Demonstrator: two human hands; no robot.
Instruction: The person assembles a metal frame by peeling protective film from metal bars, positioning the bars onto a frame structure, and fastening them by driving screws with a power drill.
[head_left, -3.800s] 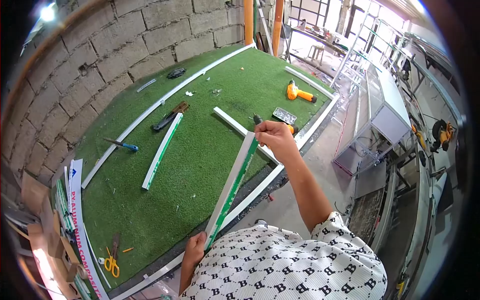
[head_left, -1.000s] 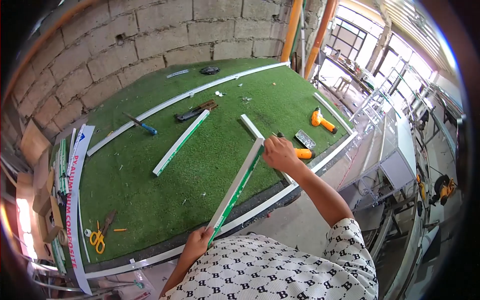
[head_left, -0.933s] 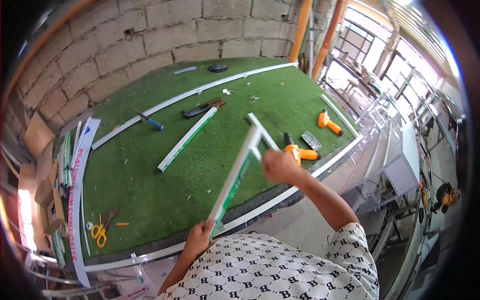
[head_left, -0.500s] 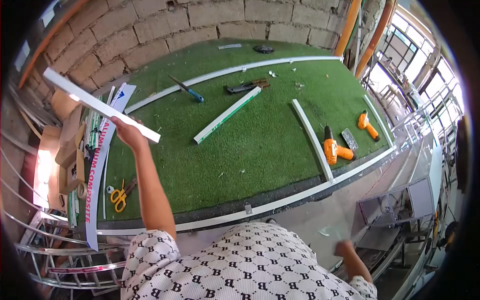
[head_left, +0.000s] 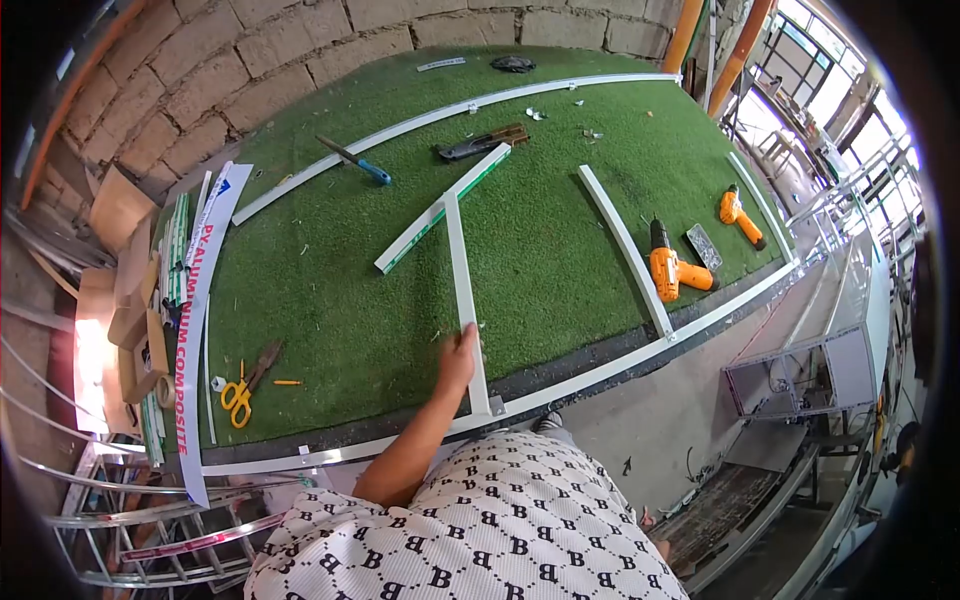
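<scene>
My left hand (head_left: pixel 458 360) is wrapped round the lower part of a white aluminium bar (head_left: pixel 460 270). The bar's near end rests at the long front rail (head_left: pixel 590 372), beside a small metal bracket (head_left: pixel 496 405). Its far end crosses over another white bar (head_left: pixel 410 240) with a green strip, lying diagonally on the green turf. At the lower right, a small part of my right hand (head_left: pixel 648 518) shows past the shirt, low beside my body; its fingers are mostly hidden.
A third white bar (head_left: pixel 625 250) stands off the front rail, near an orange drill (head_left: pixel 676 272). Farther right is a second orange drill (head_left: pixel 741 216). Yellow-handled scissors (head_left: pixel 238 400) and a blue-handled tool (head_left: pixel 372 172) lie on the turf. Cardboard boxes (head_left: pixel 130 300) sit at left.
My left hand has brought the bar from raised at the left down to the middle of the front rail. The right hand has drawn in toward my body. The view has shifted slightly.
</scene>
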